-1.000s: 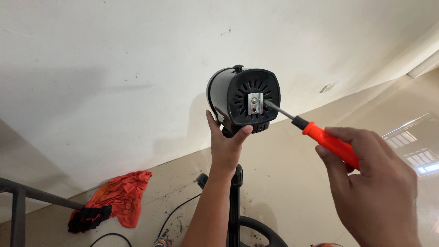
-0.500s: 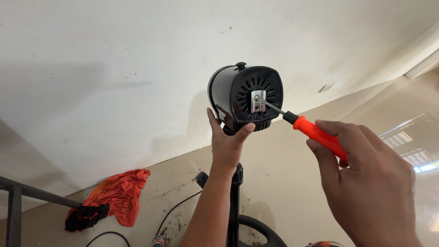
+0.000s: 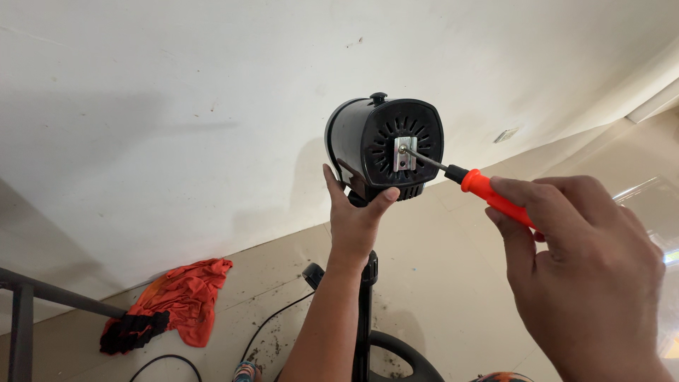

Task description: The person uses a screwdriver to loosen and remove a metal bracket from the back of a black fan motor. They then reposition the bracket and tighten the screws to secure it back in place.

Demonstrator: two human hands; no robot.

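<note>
Fingers (image 3: 520,194) of the right hand (image 3: 587,276) clench an orange-handled screwdriver (image 3: 467,177), its tip on a metal plate (image 3: 403,153). Left hand (image 3: 357,219) grips beneath the black fan motor housing (image 3: 385,145), raised atop its stand (image 3: 364,318).

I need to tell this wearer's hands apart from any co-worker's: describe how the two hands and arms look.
Both are bare. The left hand has no glove, ring or watch, and its forearm shows no sleeve down to the frame's edge. The right hand is likewise ungloved and ringless; its wrist is cut off, so any sleeve there cannot be seen.
</note>
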